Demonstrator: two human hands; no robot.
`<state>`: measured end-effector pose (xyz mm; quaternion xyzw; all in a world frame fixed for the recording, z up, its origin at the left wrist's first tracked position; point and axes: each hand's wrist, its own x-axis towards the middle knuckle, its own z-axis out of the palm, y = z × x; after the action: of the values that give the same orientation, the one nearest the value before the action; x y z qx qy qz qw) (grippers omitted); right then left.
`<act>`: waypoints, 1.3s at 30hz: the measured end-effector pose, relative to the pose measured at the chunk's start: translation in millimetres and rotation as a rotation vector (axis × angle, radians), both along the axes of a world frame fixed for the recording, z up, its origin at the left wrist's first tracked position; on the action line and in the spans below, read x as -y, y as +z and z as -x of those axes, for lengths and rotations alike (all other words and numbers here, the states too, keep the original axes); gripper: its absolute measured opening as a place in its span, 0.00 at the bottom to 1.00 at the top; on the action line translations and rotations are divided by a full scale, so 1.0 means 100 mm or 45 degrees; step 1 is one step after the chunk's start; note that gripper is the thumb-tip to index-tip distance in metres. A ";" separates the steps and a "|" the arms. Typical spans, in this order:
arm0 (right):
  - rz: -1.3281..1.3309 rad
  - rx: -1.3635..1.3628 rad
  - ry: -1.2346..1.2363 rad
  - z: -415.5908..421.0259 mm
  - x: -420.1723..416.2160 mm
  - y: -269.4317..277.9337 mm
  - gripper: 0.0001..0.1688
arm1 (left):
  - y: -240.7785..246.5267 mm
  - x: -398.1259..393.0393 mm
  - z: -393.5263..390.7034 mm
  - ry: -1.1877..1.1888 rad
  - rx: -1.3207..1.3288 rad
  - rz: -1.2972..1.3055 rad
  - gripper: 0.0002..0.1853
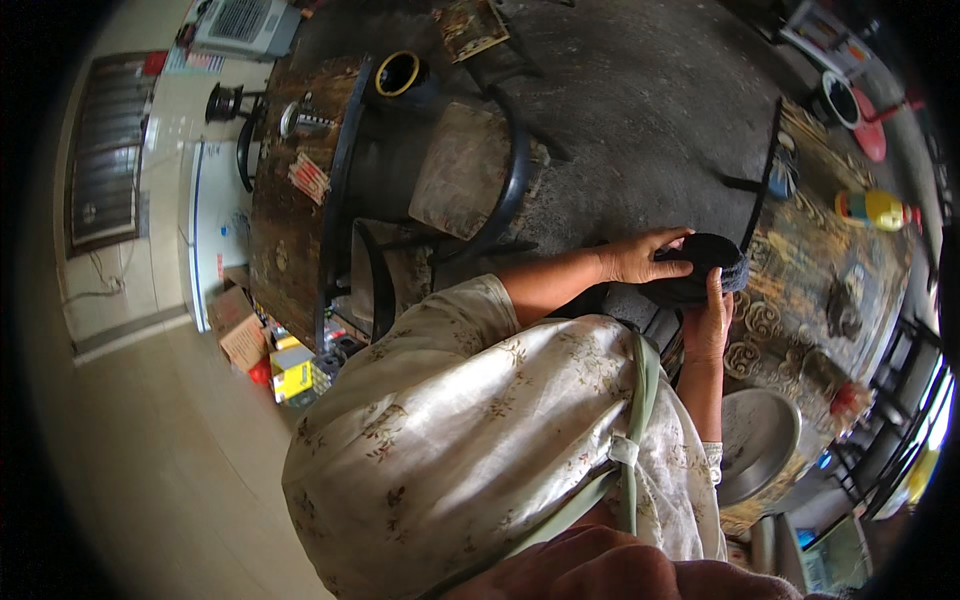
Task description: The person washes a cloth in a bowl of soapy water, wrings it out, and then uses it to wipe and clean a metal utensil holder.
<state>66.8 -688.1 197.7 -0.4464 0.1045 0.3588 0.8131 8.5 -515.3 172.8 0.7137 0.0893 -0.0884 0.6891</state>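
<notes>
A dark knitted fabric item [709, 255], rounded like a cuff or a small cap, is held up at the near edge of a worn wooden table [795, 262]. My left hand [649, 259] grips its left side, with thumb and fingers spread over it. From below, my right hand [709, 319] holds its lower rim, the thumb up against the fabric. The palm sides and some fingers are hidden behind the item. On the table near my right forearm lies a wide round metal tray [757, 442].
A yellow bottle [877, 210], a crumpled dark thing [845, 309] and a blue item [783, 174] are on the right table. Chairs [461, 169] and a second wooden table [289, 247] stand to the left, with a yellow-rimmed pot [397, 73] beyond. Cardboard boxes [238, 326] sit on the floor.
</notes>
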 end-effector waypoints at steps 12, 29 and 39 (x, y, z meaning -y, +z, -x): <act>-0.030 0.282 0.664 -0.49 -1.55 0.28 0.29 | 0.13 -1.38 0.24 0.616 0.099 0.096 0.29; 0.194 0.653 1.099 -2.57 -3.26 0.11 0.16 | 0.02 -2.89 -0.93 1.295 0.250 1.048 0.20; 0.274 0.875 1.118 -3.57 -4.64 -0.07 0.22 | 0.46 -3.49 -1.57 1.607 -0.113 1.079 0.37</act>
<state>423.9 -223.9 190.9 -0.6195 -0.3256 0.4846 0.5249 165.1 -166.0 218.3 0.1975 0.4666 0.2669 0.8198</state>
